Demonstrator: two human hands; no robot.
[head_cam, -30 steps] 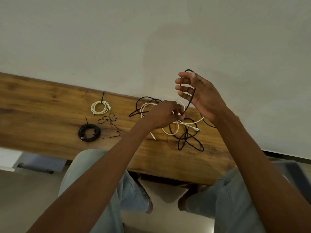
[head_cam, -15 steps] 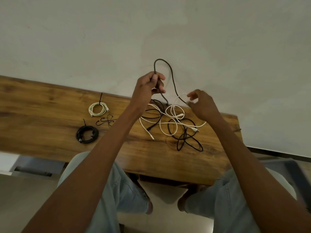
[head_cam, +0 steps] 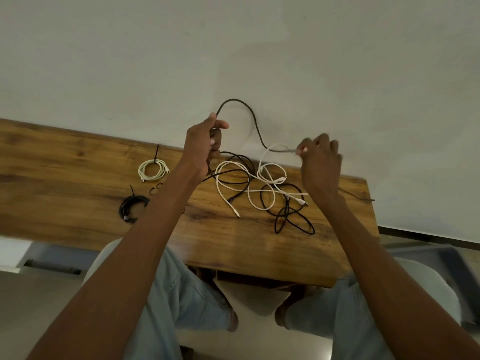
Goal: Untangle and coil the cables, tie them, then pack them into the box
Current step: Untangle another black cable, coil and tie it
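Note:
A black cable (head_cam: 249, 113) arches in the air between my two hands. My left hand (head_cam: 202, 144) grips one part of it above the table, and my right hand (head_cam: 319, 159) pinches its end near the plug. Below them a tangle of white cables (head_cam: 259, 188) and black cables (head_cam: 291, 216) lies loose on the wooden table (head_cam: 78, 157). To the left lie a tied white coil (head_cam: 152, 170) and a tied black coil (head_cam: 132, 207). No box can be made out with certainty.
A loose black tie (head_cam: 155, 188) lies between the two coils, partly behind my left forearm. The table stands against a pale wall (head_cam: 233, 48). A blue-grey container (head_cam: 446, 258) sits low at the right, and my knees show under the table edge.
My left hand has stayed raised with the black cable. My right hand has slid right along it to the plug end, so the loop between the hands is wider and lower.

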